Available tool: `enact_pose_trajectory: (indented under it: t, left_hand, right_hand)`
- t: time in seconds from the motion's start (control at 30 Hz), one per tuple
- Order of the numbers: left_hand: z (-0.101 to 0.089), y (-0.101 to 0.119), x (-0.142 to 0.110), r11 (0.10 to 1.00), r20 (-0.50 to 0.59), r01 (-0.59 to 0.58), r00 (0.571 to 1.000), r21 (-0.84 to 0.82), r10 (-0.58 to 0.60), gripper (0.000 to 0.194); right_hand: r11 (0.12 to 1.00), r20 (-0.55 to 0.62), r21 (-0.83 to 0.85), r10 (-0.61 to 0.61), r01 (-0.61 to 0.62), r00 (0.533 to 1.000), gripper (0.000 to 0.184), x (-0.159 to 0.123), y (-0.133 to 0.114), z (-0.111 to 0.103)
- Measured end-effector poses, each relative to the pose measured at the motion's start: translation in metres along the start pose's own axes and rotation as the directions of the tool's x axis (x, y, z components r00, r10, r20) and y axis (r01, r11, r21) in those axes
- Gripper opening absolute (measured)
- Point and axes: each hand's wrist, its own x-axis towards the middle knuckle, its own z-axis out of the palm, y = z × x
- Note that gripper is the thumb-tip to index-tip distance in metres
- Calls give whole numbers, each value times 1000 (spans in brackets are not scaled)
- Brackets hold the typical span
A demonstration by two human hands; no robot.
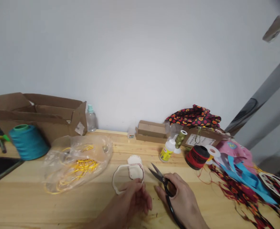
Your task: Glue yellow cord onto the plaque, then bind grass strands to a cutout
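Observation:
Between the thumb and fingers of my left hand (134, 197) is a thin, white, cloud-shaped ring (114, 182) with a dark edge. A small white padded-looking piece (135, 172) lies on the table just behind it and shows partly through the ring's opening. My right hand (184, 198) is wrapped round black-handled scissors (164, 180). Their blades are slightly apart and point up and left, close to the ring but not touching it.
Left: a bag of yellow cord (82, 167), a teal thread cone (27, 141), a cardboard box (56, 114) and a dark phone-like slab (1, 168). Right: a glue bottle (167, 150), a red-black thread spool (196, 157), blue ribbon (245, 181) and patterned fabric scraps (245, 195).

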Motion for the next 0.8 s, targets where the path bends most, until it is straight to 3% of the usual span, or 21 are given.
enact_pose_trajectory:
  t: [0.2,0.6,0.8]
  left_hand:
    - [4,6,1,998,-43,50,998,-49,-52,24]
    - [7,3,-3,999,67,22,997,27,-23,22]
    - [3,11,-2,995,-82,91,992,-34,-93,22]
  right_hand:
    - [992,88,7,-124,124,988,12,-9,-1,2]
    - [999,41,-22,-27,27,999,10,1,-2,3]
    - [996,-9,40,-85,85,996,10,-3,2,4]
